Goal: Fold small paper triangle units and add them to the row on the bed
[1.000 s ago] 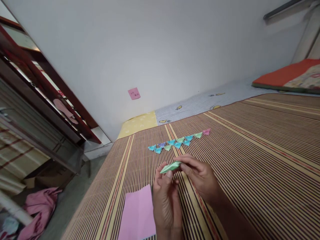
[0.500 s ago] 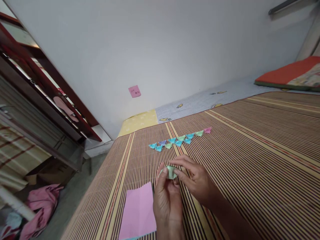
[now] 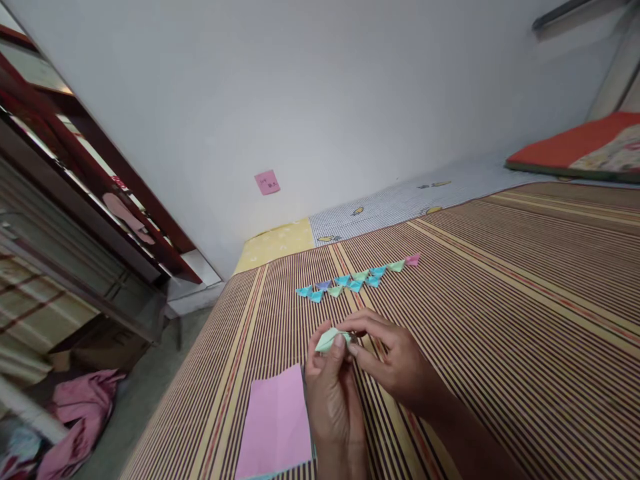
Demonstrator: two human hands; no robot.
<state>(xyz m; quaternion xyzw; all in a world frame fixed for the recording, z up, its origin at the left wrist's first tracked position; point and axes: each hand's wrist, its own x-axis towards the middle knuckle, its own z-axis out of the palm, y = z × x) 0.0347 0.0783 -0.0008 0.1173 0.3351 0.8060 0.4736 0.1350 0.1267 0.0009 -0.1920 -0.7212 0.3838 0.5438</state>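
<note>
My left hand (image 3: 333, 400) and my right hand (image 3: 395, 363) meet over the striped mat (image 3: 500, 313). Both pinch a small folded piece of green paper (image 3: 329, 339) between their fingertips, a little above the mat. Beyond them lies a row of several small folded paper triangles (image 3: 357, 282) in blue, green, purple and pink. A flat pink sheet of paper (image 3: 277, 423) lies on the mat just left of my left wrist.
A white wall carries a pink sticky note (image 3: 267, 182). A yellow and checked sheet (image 3: 380, 210) runs along the mat's far edge. An orange cushion (image 3: 575, 150) lies at the far right. Dark wooden furniture (image 3: 85, 173) and pink cloth (image 3: 80, 417) are on the left.
The green paper went from a long narrow strip to a shorter folded piece between my fingers. Both hands stayed in the same spot over the mat.
</note>
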